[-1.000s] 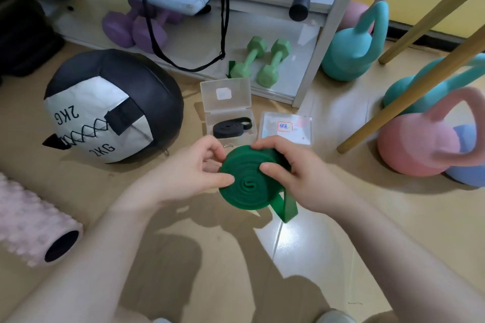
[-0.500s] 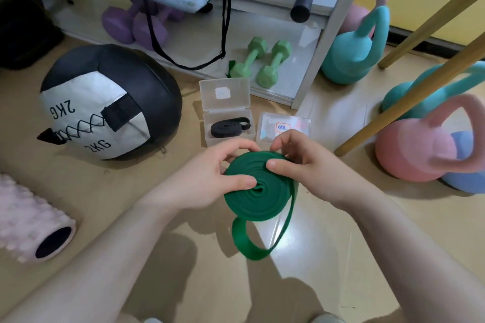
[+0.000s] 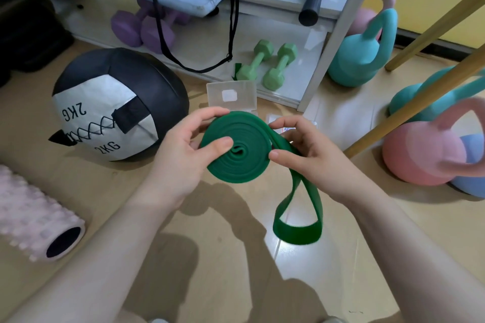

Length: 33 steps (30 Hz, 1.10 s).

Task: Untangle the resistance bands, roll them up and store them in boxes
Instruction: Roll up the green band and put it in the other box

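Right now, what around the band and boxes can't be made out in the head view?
- Open clear box: its tray and contents, hidden behind the green band and left hand.
- Second clear box: mostly covered by the right hand; label unreadable.
- Pink kettlebell: handle motion-blurred.

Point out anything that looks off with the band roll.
The green band is only partly rolled: a loose, twisted loop hangs below the right hand. The left hand pinches the coil. Nothing looks damaged.

Green band point(image 3: 237, 149); blk/white ball point(image 3: 115, 105) w/ zigzag stitching; pink roller point(image 3: 34, 220); green, purple dumbbells point(image 3: 267, 64); teal, pink kettlebells point(image 3: 359, 57).
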Motion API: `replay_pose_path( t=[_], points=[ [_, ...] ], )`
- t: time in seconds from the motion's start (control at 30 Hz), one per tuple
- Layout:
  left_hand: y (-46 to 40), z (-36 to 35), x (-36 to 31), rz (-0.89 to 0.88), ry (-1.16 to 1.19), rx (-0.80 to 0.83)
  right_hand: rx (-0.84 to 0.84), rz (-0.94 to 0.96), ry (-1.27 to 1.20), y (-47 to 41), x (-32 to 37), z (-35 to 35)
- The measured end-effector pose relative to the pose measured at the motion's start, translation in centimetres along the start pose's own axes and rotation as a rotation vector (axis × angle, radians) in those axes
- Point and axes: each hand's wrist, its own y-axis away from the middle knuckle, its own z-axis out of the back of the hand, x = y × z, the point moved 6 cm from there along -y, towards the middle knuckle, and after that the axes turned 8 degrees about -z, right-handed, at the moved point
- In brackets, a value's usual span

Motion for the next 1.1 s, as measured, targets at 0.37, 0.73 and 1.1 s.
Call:
replay_pose_path(
  t=[0.37,0.73,1.1],
  points=[
    [0.5,-0.5,1.3,0.028,0.038,-0.118,-0.099,0.016,-0.159,0.2,-0.6,-2.3],
    [0.3,-0.4,3.6,0.267,-0.287,0.294,-0.027,0.044,0.093,0.8,-0.7,-2.0],
    [1.2,-2.4,2.7,0.195,-0.349,0.564,0.097,0.017,0.293,0.9,-1.5,-3.6]
  ],
)
